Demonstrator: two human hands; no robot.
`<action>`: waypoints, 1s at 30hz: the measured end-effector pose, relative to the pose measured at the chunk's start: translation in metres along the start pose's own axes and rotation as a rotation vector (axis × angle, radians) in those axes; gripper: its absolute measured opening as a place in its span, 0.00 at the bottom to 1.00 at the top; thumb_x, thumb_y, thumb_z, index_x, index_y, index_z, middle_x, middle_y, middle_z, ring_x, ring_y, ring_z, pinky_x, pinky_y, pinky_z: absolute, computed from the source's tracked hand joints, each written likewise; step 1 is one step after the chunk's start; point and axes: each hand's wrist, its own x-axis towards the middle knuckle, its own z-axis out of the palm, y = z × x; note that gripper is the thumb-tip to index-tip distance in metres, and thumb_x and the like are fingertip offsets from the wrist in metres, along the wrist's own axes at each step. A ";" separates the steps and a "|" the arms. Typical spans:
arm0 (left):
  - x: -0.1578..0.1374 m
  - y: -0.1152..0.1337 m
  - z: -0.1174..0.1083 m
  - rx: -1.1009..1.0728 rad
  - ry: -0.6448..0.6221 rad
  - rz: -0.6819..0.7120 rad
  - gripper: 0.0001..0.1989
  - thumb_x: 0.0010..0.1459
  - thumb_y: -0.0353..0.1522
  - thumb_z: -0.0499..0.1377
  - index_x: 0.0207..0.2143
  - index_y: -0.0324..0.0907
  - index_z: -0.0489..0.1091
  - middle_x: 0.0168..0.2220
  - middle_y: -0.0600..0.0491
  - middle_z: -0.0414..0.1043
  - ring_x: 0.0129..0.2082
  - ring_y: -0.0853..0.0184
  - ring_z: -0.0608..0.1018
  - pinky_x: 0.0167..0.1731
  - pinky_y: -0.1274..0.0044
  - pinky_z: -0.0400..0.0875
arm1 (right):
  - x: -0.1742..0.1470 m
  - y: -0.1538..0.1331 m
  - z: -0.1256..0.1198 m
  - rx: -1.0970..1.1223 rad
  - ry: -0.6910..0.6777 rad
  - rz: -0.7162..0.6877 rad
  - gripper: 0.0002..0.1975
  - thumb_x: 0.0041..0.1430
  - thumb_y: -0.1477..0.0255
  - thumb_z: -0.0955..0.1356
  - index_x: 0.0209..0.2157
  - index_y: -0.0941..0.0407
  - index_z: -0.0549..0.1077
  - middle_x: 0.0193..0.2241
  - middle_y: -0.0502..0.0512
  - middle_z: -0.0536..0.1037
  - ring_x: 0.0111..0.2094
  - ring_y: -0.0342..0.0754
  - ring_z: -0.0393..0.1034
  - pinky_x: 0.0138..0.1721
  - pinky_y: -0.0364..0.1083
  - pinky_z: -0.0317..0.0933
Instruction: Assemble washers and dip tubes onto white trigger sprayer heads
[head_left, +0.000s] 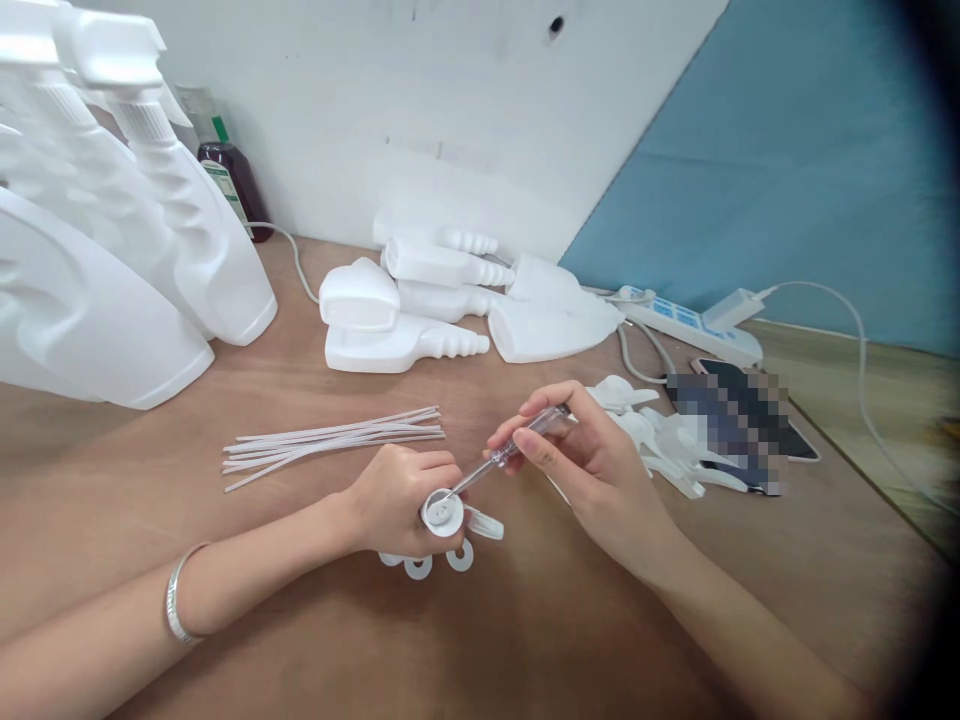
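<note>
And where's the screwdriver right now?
In the head view, the screwdriver is just right of centre, held in the right hand, its tip at the white sprayer head in the left hand.

Left hand [405,500] curled into fist; right hand [600,475] pinching.
</note>
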 end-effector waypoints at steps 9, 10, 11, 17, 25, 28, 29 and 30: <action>0.006 0.001 -0.006 -0.241 -0.030 -0.141 0.06 0.48 0.32 0.56 0.24 0.39 0.68 0.21 0.54 0.68 0.21 0.73 0.68 0.22 0.81 0.61 | -0.007 -0.007 -0.001 -0.132 0.085 -0.155 0.06 0.56 0.72 0.65 0.34 0.54 0.62 0.29 0.51 0.76 0.27 0.43 0.71 0.28 0.43 0.66; 0.006 0.001 -0.006 -0.246 -0.033 -0.143 0.06 0.48 0.33 0.57 0.24 0.39 0.68 0.21 0.54 0.68 0.21 0.73 0.68 0.22 0.81 0.61 | -0.006 -0.008 -0.002 -0.125 0.087 -0.143 0.06 0.56 0.71 0.65 0.34 0.54 0.62 0.28 0.51 0.76 0.27 0.43 0.70 0.28 0.43 0.66; 0.006 0.001 -0.006 -0.244 -0.036 -0.144 0.06 0.48 0.33 0.57 0.24 0.39 0.68 0.21 0.54 0.68 0.21 0.73 0.68 0.22 0.81 0.61 | -0.005 -0.008 -0.003 -0.113 0.087 -0.125 0.06 0.56 0.71 0.65 0.33 0.54 0.61 0.28 0.51 0.76 0.26 0.43 0.70 0.28 0.43 0.66; 0.005 0.002 -0.006 -0.229 -0.060 -0.153 0.08 0.47 0.36 0.58 0.25 0.39 0.69 0.21 0.54 0.68 0.22 0.73 0.69 0.22 0.81 0.62 | 0.005 -0.003 -0.009 -0.009 0.063 0.031 0.09 0.55 0.66 0.65 0.33 0.54 0.60 0.27 0.51 0.76 0.25 0.43 0.70 0.29 0.45 0.67; 0.005 0.001 -0.005 -0.229 -0.045 -0.158 0.09 0.48 0.36 0.58 0.23 0.39 0.68 0.21 0.54 0.69 0.21 0.73 0.68 0.21 0.81 0.61 | 0.008 0.009 -0.010 0.136 0.032 0.156 0.11 0.53 0.65 0.67 0.33 0.54 0.61 0.27 0.51 0.76 0.29 0.45 0.71 0.30 0.45 0.65; 0.005 0.002 -0.005 -0.222 -0.045 -0.155 0.09 0.48 0.36 0.58 0.23 0.39 0.67 0.21 0.54 0.69 0.21 0.73 0.68 0.21 0.82 0.61 | 0.008 0.011 -0.009 0.184 0.029 0.182 0.11 0.53 0.65 0.67 0.34 0.53 0.61 0.27 0.51 0.76 0.30 0.45 0.71 0.31 0.45 0.65; 0.005 0.002 -0.005 -0.220 -0.047 -0.152 0.09 0.48 0.36 0.58 0.23 0.39 0.67 0.21 0.54 0.69 0.21 0.73 0.68 0.21 0.82 0.61 | 0.008 0.011 -0.009 0.196 0.029 0.189 0.11 0.53 0.65 0.67 0.33 0.53 0.61 0.27 0.51 0.76 0.30 0.46 0.71 0.31 0.45 0.65; 0.005 0.002 -0.005 -0.219 -0.049 -0.151 0.09 0.48 0.36 0.58 0.23 0.39 0.67 0.21 0.54 0.69 0.21 0.73 0.68 0.21 0.82 0.61 | 0.008 0.011 -0.008 0.205 0.029 0.195 0.12 0.52 0.65 0.68 0.33 0.53 0.61 0.27 0.51 0.76 0.31 0.46 0.72 0.30 0.45 0.65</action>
